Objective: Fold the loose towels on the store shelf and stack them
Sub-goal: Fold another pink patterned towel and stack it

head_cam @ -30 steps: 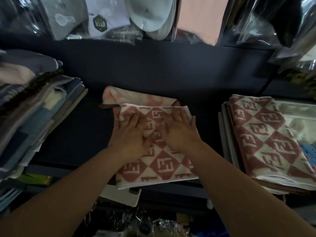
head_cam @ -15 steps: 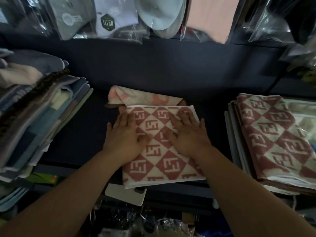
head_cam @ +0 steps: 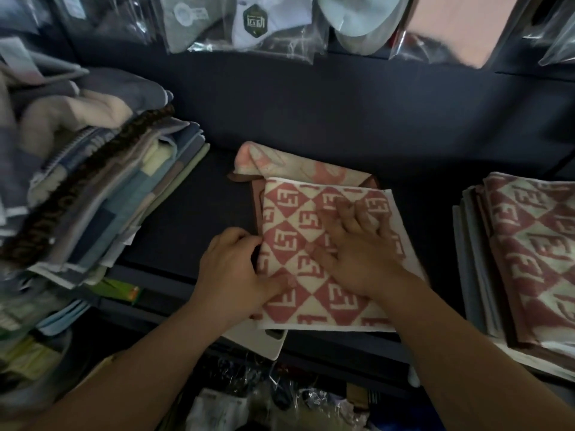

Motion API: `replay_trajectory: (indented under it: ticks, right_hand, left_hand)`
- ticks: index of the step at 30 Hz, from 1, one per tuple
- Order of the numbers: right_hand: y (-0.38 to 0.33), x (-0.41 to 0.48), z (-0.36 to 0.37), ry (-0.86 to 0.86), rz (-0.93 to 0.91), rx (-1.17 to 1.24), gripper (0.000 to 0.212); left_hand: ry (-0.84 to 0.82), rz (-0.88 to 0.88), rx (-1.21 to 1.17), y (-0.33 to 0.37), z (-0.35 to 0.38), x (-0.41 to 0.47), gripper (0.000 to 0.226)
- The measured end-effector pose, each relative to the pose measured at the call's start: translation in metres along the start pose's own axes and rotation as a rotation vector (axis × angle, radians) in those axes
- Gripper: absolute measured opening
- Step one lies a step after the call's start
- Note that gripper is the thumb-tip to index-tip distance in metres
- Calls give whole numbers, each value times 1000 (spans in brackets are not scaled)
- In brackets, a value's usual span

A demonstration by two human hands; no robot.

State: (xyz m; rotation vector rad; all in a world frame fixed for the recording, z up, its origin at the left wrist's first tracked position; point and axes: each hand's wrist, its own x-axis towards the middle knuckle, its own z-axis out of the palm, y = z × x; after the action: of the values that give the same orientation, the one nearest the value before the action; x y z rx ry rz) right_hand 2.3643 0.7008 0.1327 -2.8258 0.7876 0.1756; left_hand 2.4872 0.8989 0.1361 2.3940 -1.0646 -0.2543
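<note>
A folded pink-and-cream diamond-patterned towel [head_cam: 298,219] lies on the dark shelf [head_cam: 186,219] at the centre, on top of a paler pink towel [head_cam: 280,161] whose far edge sticks out behind it. My left hand [head_cam: 236,272] grips the patterned towel's left edge, thumb on top and fingers curled at the side. My right hand [head_cam: 357,250] lies flat on the towel's right half, fingers spread. A stack topped by a matching patterned towel [head_cam: 535,244] stands at the right.
A tall leaning pile of blue, grey and cream folded towels [head_cam: 93,188] fills the left. Bagged goods [head_cam: 249,23] hang above the shelf's back. A white card [head_cam: 261,343] juts from under the towel at the front edge, with packaged items below.
My left hand slid off the towel's top to its left edge and took hold of it. My right hand stayed pressed flat. The view shifted slightly.
</note>
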Motion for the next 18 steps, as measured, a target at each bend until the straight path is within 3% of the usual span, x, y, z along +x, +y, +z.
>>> replay_trajectory:
  ticks: [5,9,14,18]
  right_hand:
    - [0,2,4,0,9,-15,80]
    - [4,-3,-1,-14,4,6,80]
    - [21,-19,-3,-12,71,2,85]
    - [21,-22,-1,-3,78,3,87]
  left_hand:
    - [-69,-127,-220,18,-9,19,40]
    - [-126,-79,-206,34,-17,33,31]
    - [-217,-277,-365,28,-20,45,13]
    - [-223,-279,-430,32,-20,51,11]
